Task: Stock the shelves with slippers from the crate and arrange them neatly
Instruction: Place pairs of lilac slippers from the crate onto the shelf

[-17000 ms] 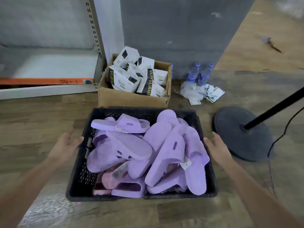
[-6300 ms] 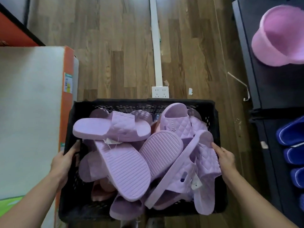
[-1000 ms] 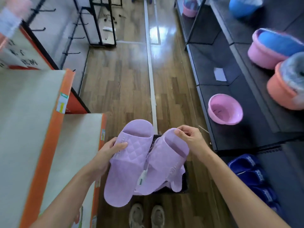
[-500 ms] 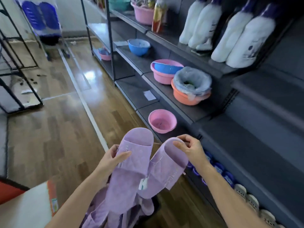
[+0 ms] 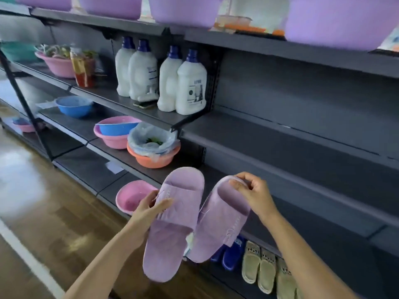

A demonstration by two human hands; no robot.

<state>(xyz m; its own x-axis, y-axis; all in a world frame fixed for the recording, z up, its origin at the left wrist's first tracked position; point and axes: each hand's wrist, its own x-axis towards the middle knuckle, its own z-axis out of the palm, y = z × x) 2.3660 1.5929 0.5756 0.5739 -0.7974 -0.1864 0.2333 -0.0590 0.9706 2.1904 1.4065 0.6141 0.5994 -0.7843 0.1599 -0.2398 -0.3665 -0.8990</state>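
Dark shelves [image 5: 302,147] fill the background — basins and bottles [image 5: 159,80] at left. Left hand [image 5: 151,209] grips one slipper [image 5: 172,223] across its strap; right hand [image 5: 252,194] pinches the toe of the other slipper [image 5: 220,223] — both held before the shelves.

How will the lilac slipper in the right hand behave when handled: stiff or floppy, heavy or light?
Probably light: the right hand holds the lilac slipper by a pinch at one end alone. Likely fairly stiff, since it hangs straight without drooping. Its broad, flat shape suggests it will not roll.
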